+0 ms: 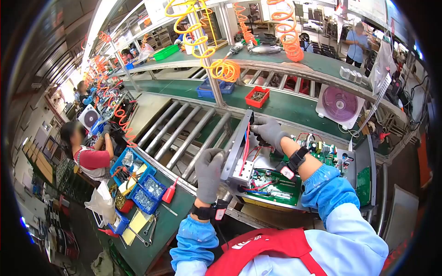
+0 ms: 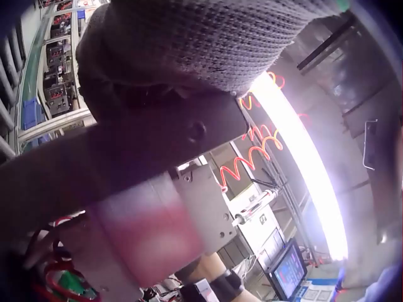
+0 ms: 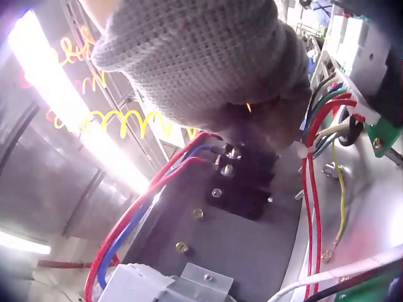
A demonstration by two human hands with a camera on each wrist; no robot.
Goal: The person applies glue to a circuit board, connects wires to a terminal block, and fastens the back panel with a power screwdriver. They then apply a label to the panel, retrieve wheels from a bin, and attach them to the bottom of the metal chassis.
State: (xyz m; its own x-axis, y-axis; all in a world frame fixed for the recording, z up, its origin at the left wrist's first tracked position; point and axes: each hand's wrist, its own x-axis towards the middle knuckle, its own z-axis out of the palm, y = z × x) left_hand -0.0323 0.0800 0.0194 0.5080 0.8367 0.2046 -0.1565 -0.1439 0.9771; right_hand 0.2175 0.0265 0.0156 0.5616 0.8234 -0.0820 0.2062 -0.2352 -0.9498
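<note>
Two grey-gloved hands work at an electronics chassis with an upright grey metal panel [image 1: 235,149]. My left hand [image 1: 209,174] grips this panel's outer edge; in the left wrist view the glove [image 2: 201,44] bends over the dark flange [image 2: 189,132]. On the panel's inner side, my right hand [image 1: 270,132] has its fingers bent at the upper end of a black terminal block [image 3: 242,189]. Its fingertips are in shadow, and I cannot tell what they pinch. Red wires [image 3: 135,211] and a blue wire [image 3: 129,229] run up to the block, above a white connector block [image 1: 244,171].
Green circuit boards [image 1: 276,188] fill the chassis. Metal rollers [image 1: 184,138] lie behind it. At left are blue bins of small parts [image 1: 149,191], a red bottle [image 1: 170,192] and wrenches [image 1: 151,230]. A red tray [image 1: 257,96] and a fan [image 1: 340,105] stand beyond; other people are farther off.
</note>
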